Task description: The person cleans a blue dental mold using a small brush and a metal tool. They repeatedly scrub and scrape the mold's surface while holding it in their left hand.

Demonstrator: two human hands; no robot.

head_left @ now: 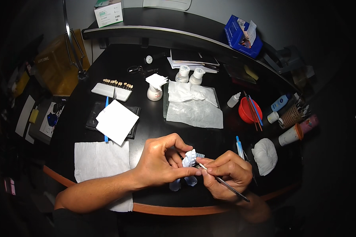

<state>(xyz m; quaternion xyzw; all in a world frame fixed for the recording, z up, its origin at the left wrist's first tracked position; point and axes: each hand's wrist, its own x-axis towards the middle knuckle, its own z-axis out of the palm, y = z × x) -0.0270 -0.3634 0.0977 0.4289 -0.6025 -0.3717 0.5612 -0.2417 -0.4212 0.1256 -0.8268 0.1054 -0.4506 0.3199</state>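
Observation:
My left hand (158, 161) pinches a small, bluish-white ridged dental model (189, 158) between thumb and fingers, above the near part of the table. My right hand (229, 173) is closed around a slim brush-like tool (234, 190) with a dark handle and a pale front part. Its tip meets or nearly meets the model's right side; the exact contact is too small to tell. Just below the hands lie pale blue pieces (191, 181), partly hidden by my left hand. A white paper towel (101, 160) lies beneath and beside my left forearm.
Left are a tooth shade guide (116, 89) and a white pad (118, 121). White jars (154, 93) and a tissue-covered tray (194, 112) stand farther back. On the right are a red bowl (249, 111), a dropper bottle (233, 100), crumpled tissue (264, 157) and an orange-rimmed cup (290, 135).

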